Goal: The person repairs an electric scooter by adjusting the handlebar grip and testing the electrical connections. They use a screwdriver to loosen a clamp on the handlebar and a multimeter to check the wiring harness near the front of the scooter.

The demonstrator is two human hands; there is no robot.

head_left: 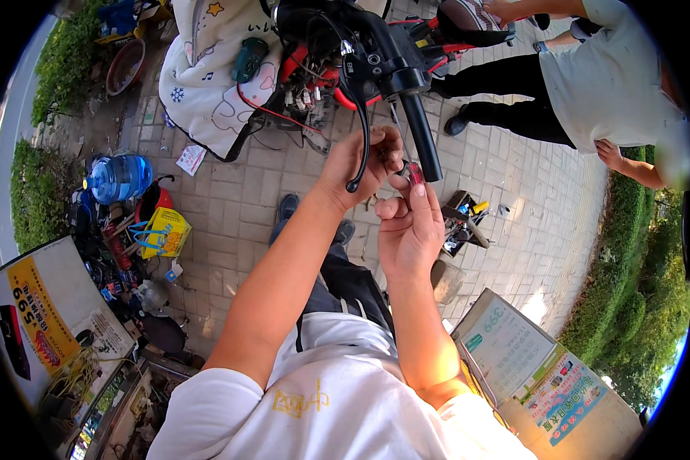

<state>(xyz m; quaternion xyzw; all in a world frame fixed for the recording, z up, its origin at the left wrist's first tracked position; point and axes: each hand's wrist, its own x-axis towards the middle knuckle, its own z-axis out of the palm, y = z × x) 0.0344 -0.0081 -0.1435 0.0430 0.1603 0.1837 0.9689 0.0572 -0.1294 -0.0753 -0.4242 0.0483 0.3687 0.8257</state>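
Above me a black handlebar point(423, 130) with a long brake lever point(363, 115) belongs to a red and black scooter point(307, 92). My left hand point(356, 165) is raised around the lower part of the lever, fingers curled on a small dark piece that I cannot make out clearly. My right hand point(410, 226), just below the grip's end, is closed on a thin screwdriver with a red translucent handle point(415, 173), its shaft pointing up beside the handlebar.
A printed quilt point(207, 92) drapes the scooter. Another person point(606, 92) stands at the right. A tool tray point(460, 238) is on the paving. A water jug point(123, 178), yellow basket point(169, 232) and cluttered gear lie left. Signboards point(498, 330) flank me.
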